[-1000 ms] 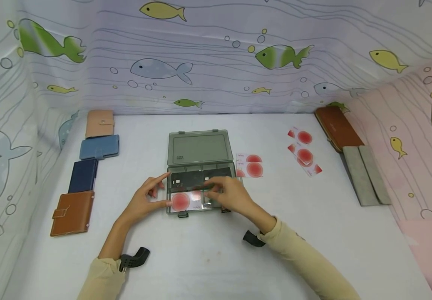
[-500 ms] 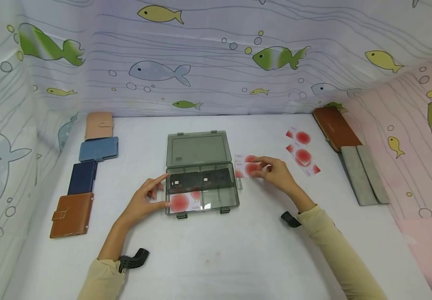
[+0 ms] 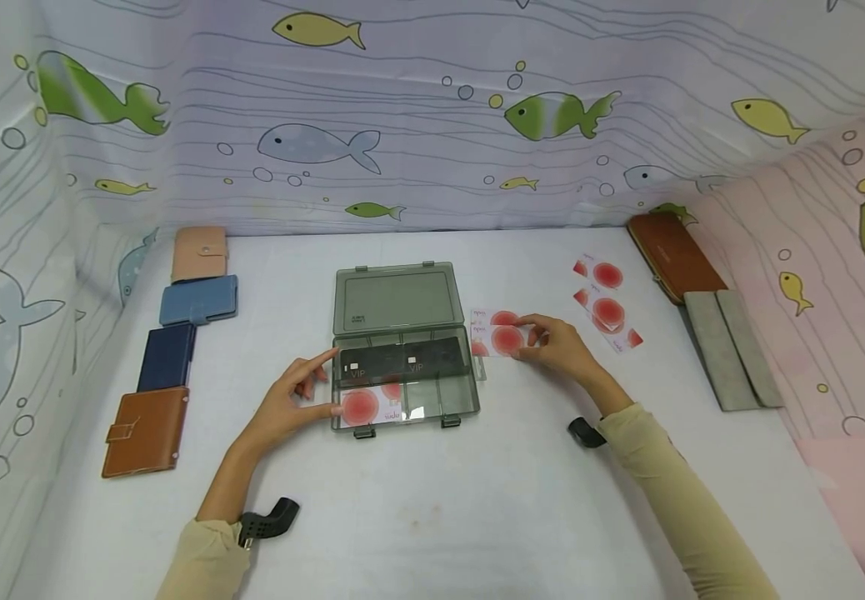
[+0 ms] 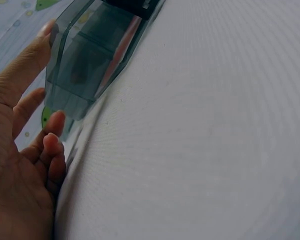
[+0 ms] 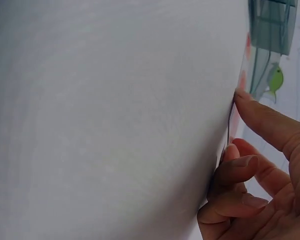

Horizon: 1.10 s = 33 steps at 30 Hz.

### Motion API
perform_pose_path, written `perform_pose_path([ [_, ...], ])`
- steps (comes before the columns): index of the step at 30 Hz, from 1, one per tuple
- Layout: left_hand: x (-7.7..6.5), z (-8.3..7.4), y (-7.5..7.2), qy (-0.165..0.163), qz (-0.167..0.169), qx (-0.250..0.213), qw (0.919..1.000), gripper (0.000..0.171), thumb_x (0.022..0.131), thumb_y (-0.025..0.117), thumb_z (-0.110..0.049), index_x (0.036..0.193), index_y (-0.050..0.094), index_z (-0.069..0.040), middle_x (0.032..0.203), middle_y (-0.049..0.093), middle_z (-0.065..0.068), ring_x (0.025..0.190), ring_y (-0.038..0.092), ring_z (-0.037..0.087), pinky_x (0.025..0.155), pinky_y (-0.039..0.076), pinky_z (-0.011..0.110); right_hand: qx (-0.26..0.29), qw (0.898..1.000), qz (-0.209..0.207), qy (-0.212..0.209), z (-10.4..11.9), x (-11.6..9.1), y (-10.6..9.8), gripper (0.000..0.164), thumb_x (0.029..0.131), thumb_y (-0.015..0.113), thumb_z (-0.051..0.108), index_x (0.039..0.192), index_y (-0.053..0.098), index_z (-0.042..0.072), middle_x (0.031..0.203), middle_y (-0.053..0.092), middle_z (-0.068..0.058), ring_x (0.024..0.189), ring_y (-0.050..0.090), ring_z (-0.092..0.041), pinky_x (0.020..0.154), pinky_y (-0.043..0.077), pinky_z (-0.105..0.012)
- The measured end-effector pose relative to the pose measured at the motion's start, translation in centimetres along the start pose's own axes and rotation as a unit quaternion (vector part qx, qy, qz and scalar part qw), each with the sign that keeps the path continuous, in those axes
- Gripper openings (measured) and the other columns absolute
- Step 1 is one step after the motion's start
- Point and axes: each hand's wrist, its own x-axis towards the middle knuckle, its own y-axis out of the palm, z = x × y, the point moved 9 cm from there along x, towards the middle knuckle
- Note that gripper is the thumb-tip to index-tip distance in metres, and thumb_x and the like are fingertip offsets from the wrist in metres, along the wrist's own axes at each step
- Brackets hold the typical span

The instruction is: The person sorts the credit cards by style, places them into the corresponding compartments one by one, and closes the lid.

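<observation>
A translucent grey-green plastic box [image 3: 440,393] lies with its lid [image 3: 398,298] swung back. Two black VIP cards [image 3: 376,364] sit side by side in its far row. A white card with a red circle [image 3: 361,407] fills the near left part. My left hand [image 3: 282,406] touches the box's left side with an extended index finger and thumb; the left wrist view shows the thumb [image 4: 27,62] against the wall. Right of the box, two overlapping red-circle cards [image 3: 488,339] lie on the table. My right hand [image 3: 558,350] pinches the nearer one's right edge between thumb and fingers.
More red-circle cards [image 3: 607,310] lie farther right. Beyond them are a brown zip purse [image 3: 676,257] and a grey folded case [image 3: 732,350]. At left are a pink wallet [image 3: 200,252], a blue wallet [image 3: 198,299], a navy case [image 3: 166,357] and a brown wallet [image 3: 144,431].
My right hand has moved from above the box's near right part to the cards beside it, and grips one's edge. My left hand has stayed at the box's left side.
</observation>
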Motion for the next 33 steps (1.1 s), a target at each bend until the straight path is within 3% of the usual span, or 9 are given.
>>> perform_pose_path([
  [7,0.0,0.0,0.0,-0.004,-0.001,0.007,1.0,0.079,0.077,0.082,-0.001,0.147,0.047,-0.004,0.103,0.046,0.021,0.079,0.032,0.031,0.071,0.029,0.035,-0.041,0.999,-0.012,0.012,0.1,-0.1,-0.1,0.047,0.08,0.082,0.012,0.12,0.061,0.003,0.095,0.052,-0.014,0.087,0.047,-0.026,0.075,0.039,-0.035],
  [10,0.0,0.0,0.0,-0.005,-0.001,0.008,1.0,0.079,0.077,0.082,-0.001,0.147,0.047,-0.004,0.103,0.046,0.022,0.079,0.032,0.03,0.071,0.03,0.034,-0.035,0.999,-0.017,0.013,0.2,-0.2,-0.2,0.046,0.078,0.083,0.011,0.114,0.055,0.001,0.099,0.049,-0.016,0.09,0.045,-0.028,0.077,0.038,-0.037],
  [17,0.0,0.0,0.0,-0.004,0.001,0.004,1.0,0.079,0.077,0.082,0.001,0.147,0.046,-0.002,0.103,0.046,0.023,0.079,0.032,0.03,0.071,0.03,0.034,-0.013,0.999,-0.031,-0.005,0.7,-0.8,-0.2,0.042,0.081,0.077,0.003,0.115,0.053,0.005,0.075,0.051,-0.009,0.071,0.046,-0.02,0.067,0.038,-0.033],
  [23,0.1,0.0,-0.1,-0.003,0.0,0.003,1.0,0.079,0.077,0.082,0.001,0.147,0.046,0.0,0.103,0.046,0.023,0.079,0.032,0.03,0.07,0.03,0.035,0.03,0.999,-0.039,0.003,0.2,-1.5,-0.6,0.038,0.087,0.072,0.005,0.125,0.065,0.013,0.062,0.048,-0.001,0.056,0.041,-0.013,0.053,0.037,-0.026],
  [33,0.1,0.1,0.0,-0.004,0.0,0.004,1.0,0.078,0.077,0.082,0.001,0.147,0.047,-0.002,0.103,0.047,0.02,0.079,0.032,0.03,0.071,0.03,0.035,0.132,0.99,-0.033,0.021,0.3,-2.8,-1.2,0.035,0.09,0.072,0.009,0.125,0.068,0.007,0.074,0.057,-0.009,0.058,0.046,-0.01,0.052,0.043,-0.024],
])
